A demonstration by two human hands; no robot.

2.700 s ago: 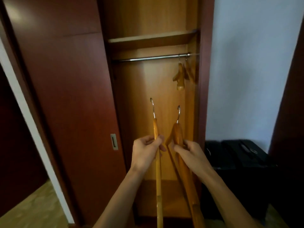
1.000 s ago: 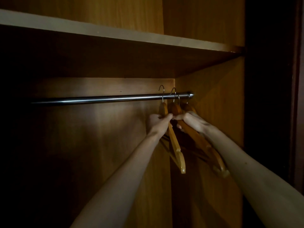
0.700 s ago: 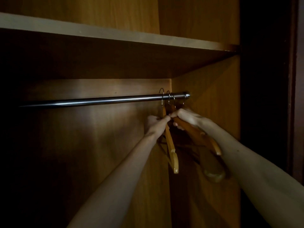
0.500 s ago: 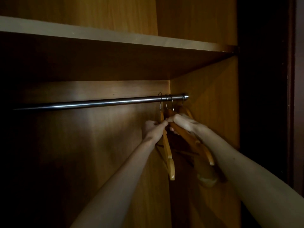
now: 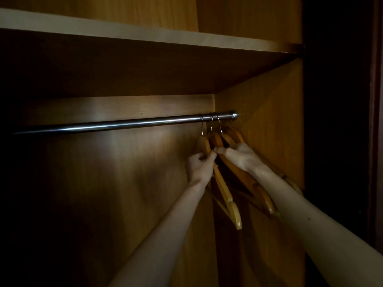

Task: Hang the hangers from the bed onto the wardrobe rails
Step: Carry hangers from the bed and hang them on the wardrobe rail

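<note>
Four hangers [image 5: 219,141] hooked at right end of rail [image 5: 124,124]. Left hand [image 5: 200,166] pinching leftmost one, right hand [image 5: 240,156] curled on next. Could knock hooks off w/ a quick pull.

Both my bare forearms are reaching up and forward from the lower edge of the view, converging near its centre. My left hand [image 5: 200,165] is curling its fingers, the grip pinching the neck of a wooden hanger [image 5: 222,183]. My right hand [image 5: 238,156] is lying knuckles-up, thumb pointing left, its grip closing over a second hanger [image 5: 251,184]. The two thumbs are almost touching.
</note>
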